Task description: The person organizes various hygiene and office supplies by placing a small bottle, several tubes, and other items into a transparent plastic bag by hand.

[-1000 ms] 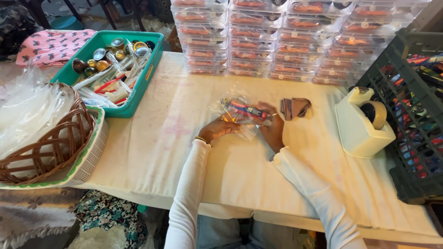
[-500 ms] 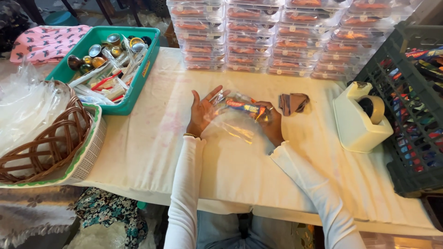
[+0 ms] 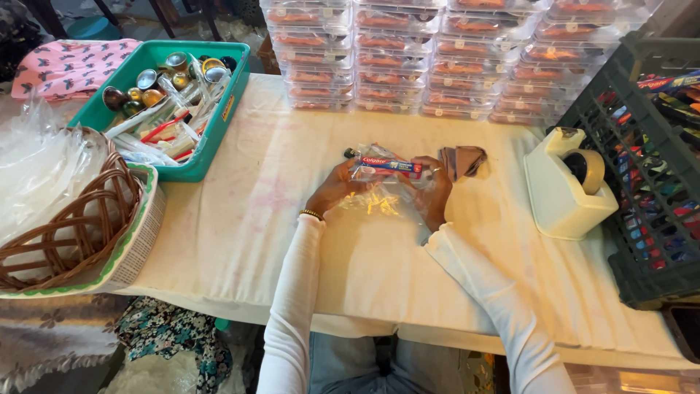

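- Both hands are up at the middle of the table (image 3: 240, 219), nearer its far edge than the near one, working on a clear plastic bag (image 3: 379, 197) with a small toothpaste tube (image 3: 390, 165) on top of it or inside it. Can't tell which through the film.
- The tube lies crosswise, long axis running left to right between the hands, cap end toward the left hand (image 3: 332, 191).
- Left hand has its fingers curled on the bag's left side, pinching film near the cap. Right hand (image 3: 435, 193) is cupped round the tube's other end and the bag's right edge. Both grip; neither is spread flat.
- Neither hand is really nearer, the tube bridges them.
- Just past the right hand, touching or almost, sits a little brown folded thing (image 3: 461, 159).
- Room: bare cloth toward the near edge and off to the left. To the right the tape dispenser (image 3: 565, 186) and dark crate (image 3: 642, 175) close things in; the stacked clear boxes (image 3: 437, 58) line the far edge. Green tray (image 3: 219, 138) and wicker basket (image 3: 65, 233) are well apart at the left end.
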